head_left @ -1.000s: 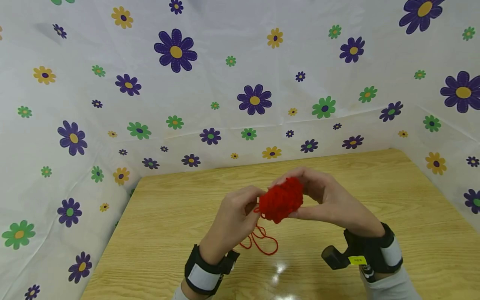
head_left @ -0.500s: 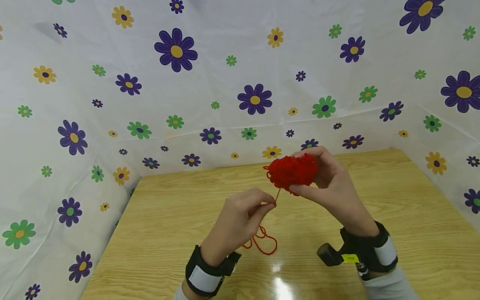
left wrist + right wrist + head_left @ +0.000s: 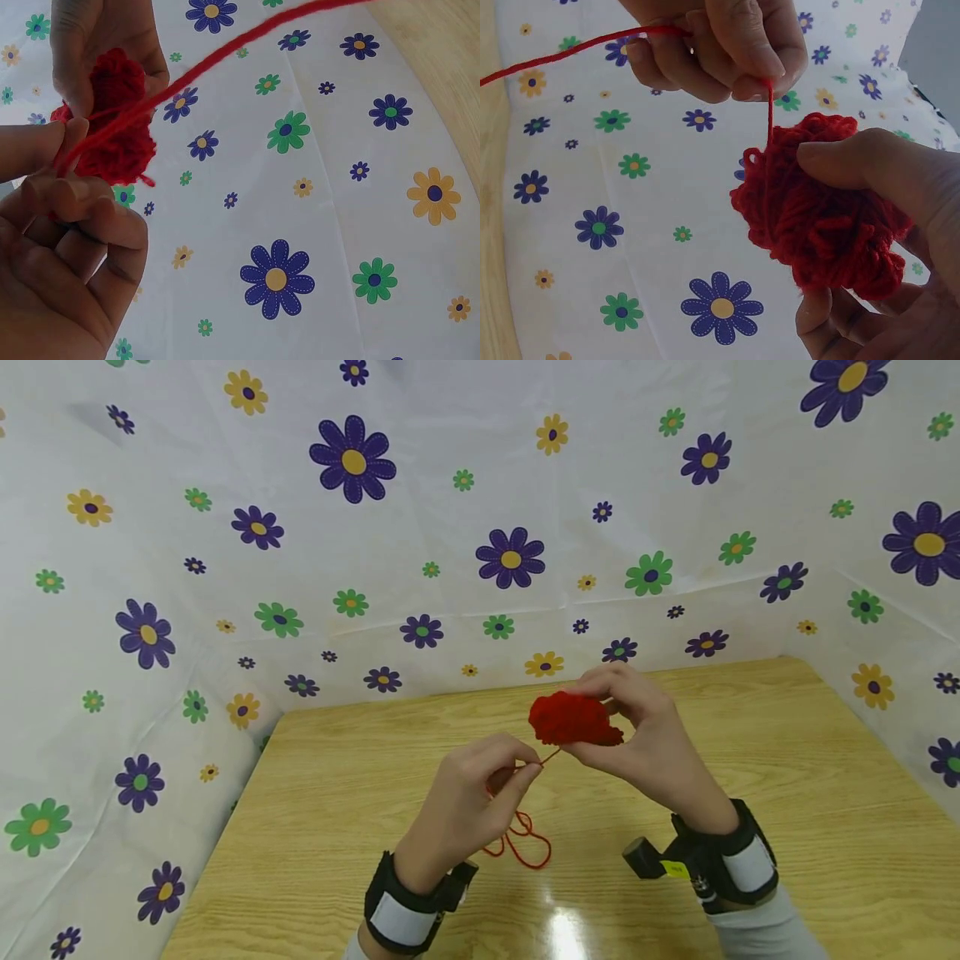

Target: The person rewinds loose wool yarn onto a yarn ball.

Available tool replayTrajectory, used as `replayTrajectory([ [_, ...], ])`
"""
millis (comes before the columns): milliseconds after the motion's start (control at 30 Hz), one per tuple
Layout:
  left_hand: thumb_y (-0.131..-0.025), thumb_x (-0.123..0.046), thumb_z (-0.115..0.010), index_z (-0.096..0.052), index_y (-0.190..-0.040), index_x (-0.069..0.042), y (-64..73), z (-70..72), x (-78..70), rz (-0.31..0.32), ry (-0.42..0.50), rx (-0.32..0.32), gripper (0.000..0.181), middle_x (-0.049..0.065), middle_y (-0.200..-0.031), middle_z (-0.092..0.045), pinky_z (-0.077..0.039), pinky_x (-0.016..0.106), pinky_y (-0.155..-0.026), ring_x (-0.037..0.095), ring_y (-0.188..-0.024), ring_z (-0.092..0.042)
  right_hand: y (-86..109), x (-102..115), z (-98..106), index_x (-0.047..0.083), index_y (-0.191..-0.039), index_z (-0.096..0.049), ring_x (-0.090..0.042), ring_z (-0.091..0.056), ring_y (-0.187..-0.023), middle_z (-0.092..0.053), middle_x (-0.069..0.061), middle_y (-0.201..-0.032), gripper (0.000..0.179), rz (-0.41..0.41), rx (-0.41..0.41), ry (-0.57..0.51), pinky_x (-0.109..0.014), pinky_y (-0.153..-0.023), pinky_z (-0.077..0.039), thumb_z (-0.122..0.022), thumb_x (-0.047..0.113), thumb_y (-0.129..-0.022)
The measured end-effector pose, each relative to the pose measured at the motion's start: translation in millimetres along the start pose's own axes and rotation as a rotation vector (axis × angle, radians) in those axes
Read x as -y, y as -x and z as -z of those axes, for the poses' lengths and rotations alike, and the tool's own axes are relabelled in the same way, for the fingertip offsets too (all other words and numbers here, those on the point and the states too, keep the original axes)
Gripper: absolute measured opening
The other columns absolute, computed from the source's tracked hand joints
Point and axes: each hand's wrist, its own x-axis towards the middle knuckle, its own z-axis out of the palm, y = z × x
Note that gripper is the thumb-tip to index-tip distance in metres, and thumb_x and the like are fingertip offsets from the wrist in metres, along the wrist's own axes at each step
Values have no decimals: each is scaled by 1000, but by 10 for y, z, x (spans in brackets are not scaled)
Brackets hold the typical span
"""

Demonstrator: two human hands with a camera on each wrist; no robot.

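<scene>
Yarn ball (image 3: 572, 718), bright red and lumpy, hangs in mid-air over the wooden table (image 3: 360, 768), and the right hand (image 3: 648, 739) has it: thumb across the near side, fingers cupped round the back. That's a roomy hold, probably to steady something soft without squashing it and to leave the side facing the other hand free. Across from it, the left hand (image 3: 476, 789) closes down to a small pinch, thumb and forefinger on a single strand (image 3: 770, 116). Look how straight that short length runs from fingertips to ball! I'd say the two are held a little apart to keep it tight. More strand trails out behind the left hand, while loose loops (image 3: 534, 867) lie on the table below, likely as slack.

Now, what can't I see? The ball looks smeared from above, so its windings don't read there; from the right wrist they're clearer. Its far side sits behind the fingers, and I can't spot a yarn end. The trailing length runs out of both wrist views, and the left hand covers part of the loops, so their join is a guess. Down at the bottom edge, the sleeves (image 3: 768, 927) are cut off beyond the wristbands (image 3: 420, 897).
</scene>
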Motion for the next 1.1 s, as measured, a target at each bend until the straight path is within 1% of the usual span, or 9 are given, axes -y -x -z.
replayTrajectory([
  [100, -96, -6, -71, -70, -96, -8, 5, 7, 11, -5, 12, -24, 2, -2, -76, -57, -36, 17, -55, 6, -63, -43, 3, 5, -3, 11, -115, -72, -15, -61, -102, -65, -2, -112, 51, -15, 38, 55, -25, -79, -57, -90, -7, -70],
  [200, -94, -5, -74, -71, -96, -8, 7, 14, 22, -6, 16, -46, 5, -1, -79, -59, -36, 17, -54, 7, -63, -44, -1, 11, -5, 14, -114, -74, -15, -59, -98, -65, 0, -110, 51, -27, 68, 91, -27, -76, -55, -92, -3, -70],
  [300, -91, -2, -76, -71, -97, -9, 6, 24, 26, 0, 26, -60, 10, -1, -78, -59, -36, 18, -54, 8, -63, -44, -4, 16, -3, 16, -115, -74, -15, -58, -95, -63, 2, -107, 53, -30, 92, 108, -27, -73, -53, -93, -1, -69],
  [433, -91, -2, -75, -71, -97, -8, 2, 33, 23, 0, 29, -64, 9, -1, -77, -58, -35, 18, -54, 7, -63, -43, 1, 24, 0, 17, -115, -74, -15, -56, -93, -62, 3, -104, 53, -36, 117, 125, -27, -72, -50, -94, 1, -69],
  [533, -91, -2, -76, -71, -96, -7, -2, 33, 18, -6, 24, -70, 9, -1, -77, -58, -35, 18, -54, 7, -63, -42, 8, 33, 4, 17, -113, -74, -15, -56, -93, -64, 4, -104, 51, -46, 167, 127, -28, -71, -50, -95, 4, -69],
  [733, -88, 1, -78, -70, -94, -7, -5, 15, 28, -23, 24, -75, 13, 0, -80, -63, -38, 17, -53, 7, -64, -43, 25, 45, 14, 19, -111, -74, -16, -62, -94, -67, 6, -105, 44, -131, 349, 73, -31, -76, -57, -94, 11, -73],
  [833, -87, 1, -79, -70, -93, -8, -8, 8, 37, -32, 23, -73, 14, 1, -80, -63, -38, 17, -53, 6, -64, -43, 35, 48, 29, 19, -112, -74, -16, -63, -94, -67, 5, -107, 41, -161, 423, 36, -32, -77, -59, -92, 14, -76],
  [933, -86, 1, -79, -70, -92, -7, -14, 8, 47, -54, 32, -86, 14, 1, -78, -62, -37, 17, -52, 7, -63, -42, 40, 57, 46, 18, -114, -73, -17, -63, -94, -68, 4, -108, 39, -167, 470, -4, -32, -77, -59, -90, 16, -78],
  [1100, -85, 3, -80, -70, -89, -7, -25, 12, 64, -94, 51, -118, 14, 2, -73, -58, -34, 18, -51, 8, -60, -38, 41, 86, 64, 20, -116, -72, -17, -63, -93, -67, 5, -109, 41, -163, 503, -57, -32, -76, -58, -90, 16, -79],
])
